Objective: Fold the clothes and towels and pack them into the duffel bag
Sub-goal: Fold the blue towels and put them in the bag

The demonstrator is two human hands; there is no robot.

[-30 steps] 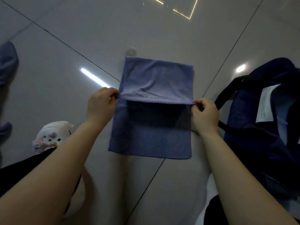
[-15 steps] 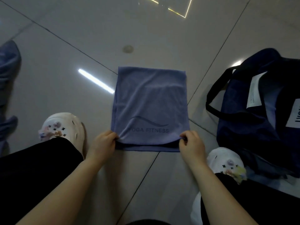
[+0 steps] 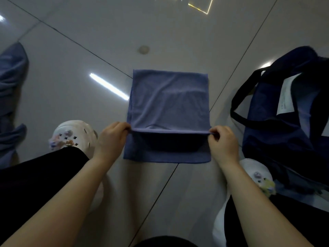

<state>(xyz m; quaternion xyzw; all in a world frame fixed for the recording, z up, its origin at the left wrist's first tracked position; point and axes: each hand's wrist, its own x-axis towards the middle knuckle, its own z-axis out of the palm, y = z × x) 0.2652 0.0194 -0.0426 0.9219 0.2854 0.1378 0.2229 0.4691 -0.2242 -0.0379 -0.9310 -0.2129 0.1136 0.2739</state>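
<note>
A blue-purple towel (image 3: 169,102) lies folded on the tiled floor in front of me. My left hand (image 3: 111,139) pinches the left end of its lifted top-layer edge, and my right hand (image 3: 223,145) pinches the right end. That edge hangs taut between them above the lower layer, whose near strip lies in shadow on the floor. A navy duffel bag (image 3: 284,139) stands open at the right, with a black strap and white tags showing; what it holds is too dark to make out.
Crumpled blue-grey cloth (image 3: 10,95) lies at the far left edge. My white clogs (image 3: 71,134) (image 3: 256,175) flank the towel, with my black trouser legs below them. Glossy floor tiles reflect ceiling lights.
The top layer was brought down to the near edge, printed text showing. Now both hands hold that edge lifted and farther from me, and the text is out of sight.
</note>
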